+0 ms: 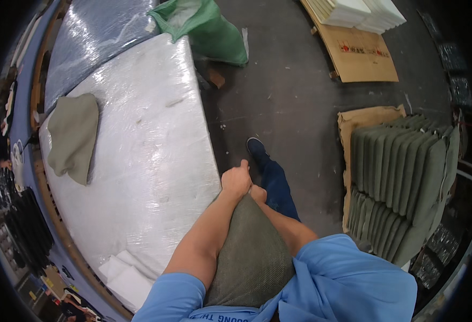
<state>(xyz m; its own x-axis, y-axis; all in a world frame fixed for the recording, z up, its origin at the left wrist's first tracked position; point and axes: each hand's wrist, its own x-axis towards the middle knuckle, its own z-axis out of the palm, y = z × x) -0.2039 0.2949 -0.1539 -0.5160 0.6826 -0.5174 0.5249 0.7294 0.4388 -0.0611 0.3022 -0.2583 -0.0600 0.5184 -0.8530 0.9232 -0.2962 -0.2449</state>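
I hold a grey-green cushion (252, 252) against my chest, between my two forearms. My left hand (236, 180) is closed on its top edge, the thumb up. Just beside it, my right hand (256, 193) grips the same top edge and is mostly hidden behind the cushion. To my left lies a large white pad wrapped in clear plastic film (150, 145). A flat grey-green cushion cover (74, 137) lies on its far left side.
Rows of stacked grey-green cushions (402, 182) stand on cardboard at the right. A green sack (209, 29) sits at the pad's far end. White foam slabs (359, 13) and a cardboard sheet (362, 53) lie at the top right. My foot (257, 150) is on the dark floor.
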